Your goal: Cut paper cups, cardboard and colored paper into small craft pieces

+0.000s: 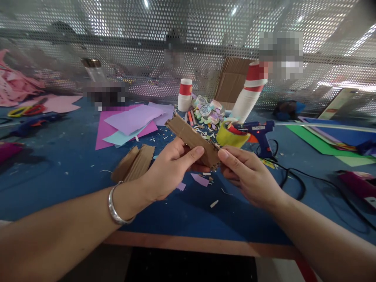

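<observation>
A narrow strip of corrugated cardboard (192,135) is held tilted above the table between my two hands. My left hand (170,166) grips its lower side, thumb on the face and fingers behind. At the strip's frayed right end, my right hand (245,172) pinches the edge between thumb and finger; whether a torn bit is in that pinch is too small to tell. Under and left of my left hand lie torn cardboard pieces (136,160). Past my right hand, a blue hot glue gun (260,131) with a red light rests on a yellow tape roll (232,135).
Purple paper sheets (132,119) lie at the back left, with scissors (28,110) farther left. Stacked paper cups (248,94) lean beside a cardboard sheet (233,80) at the mesh partition (141,58). A black cord (299,178) curls on the right. Paper scraps (200,179) litter the middle.
</observation>
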Demonstrator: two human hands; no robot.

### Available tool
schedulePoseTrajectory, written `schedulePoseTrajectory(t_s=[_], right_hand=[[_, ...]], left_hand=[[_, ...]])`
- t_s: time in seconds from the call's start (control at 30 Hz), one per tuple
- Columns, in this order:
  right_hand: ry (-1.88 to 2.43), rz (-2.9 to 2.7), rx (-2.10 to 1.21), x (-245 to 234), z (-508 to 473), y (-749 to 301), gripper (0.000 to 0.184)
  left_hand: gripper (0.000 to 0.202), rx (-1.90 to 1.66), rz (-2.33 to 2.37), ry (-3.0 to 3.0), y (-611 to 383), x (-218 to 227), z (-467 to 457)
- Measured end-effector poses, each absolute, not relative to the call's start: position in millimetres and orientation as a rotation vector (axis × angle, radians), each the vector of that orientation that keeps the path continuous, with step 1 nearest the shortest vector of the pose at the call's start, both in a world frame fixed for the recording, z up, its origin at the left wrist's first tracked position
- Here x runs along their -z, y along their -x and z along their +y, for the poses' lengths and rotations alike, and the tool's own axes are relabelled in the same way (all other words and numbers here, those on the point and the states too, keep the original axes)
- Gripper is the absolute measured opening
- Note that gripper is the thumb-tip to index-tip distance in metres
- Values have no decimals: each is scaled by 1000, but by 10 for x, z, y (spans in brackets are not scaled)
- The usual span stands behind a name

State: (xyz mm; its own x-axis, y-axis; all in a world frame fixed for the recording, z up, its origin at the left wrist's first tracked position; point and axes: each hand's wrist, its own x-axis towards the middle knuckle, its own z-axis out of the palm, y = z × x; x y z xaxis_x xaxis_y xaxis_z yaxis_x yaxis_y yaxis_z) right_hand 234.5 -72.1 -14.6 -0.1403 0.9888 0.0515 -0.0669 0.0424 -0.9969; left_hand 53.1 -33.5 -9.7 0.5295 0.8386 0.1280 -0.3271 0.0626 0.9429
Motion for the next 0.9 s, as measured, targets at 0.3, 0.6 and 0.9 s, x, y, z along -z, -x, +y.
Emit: schedulePoseTrajectory(t_s=[0.3, 0.6, 0.9], right_hand=[[1084, -1228, -1341, 184, -691, -2322, 51], [1140, -1056, -1198, 169, -644, -2353, 48], [1339, -1355, -824, 267, -459, -2580, 44]], left_hand=[[12, -934, 561, -1260, -556, 142, -298], [15, -863, 565, -1150, -600, 189, -301], [18, -902, 709, -1270, -476, 171, -100]])
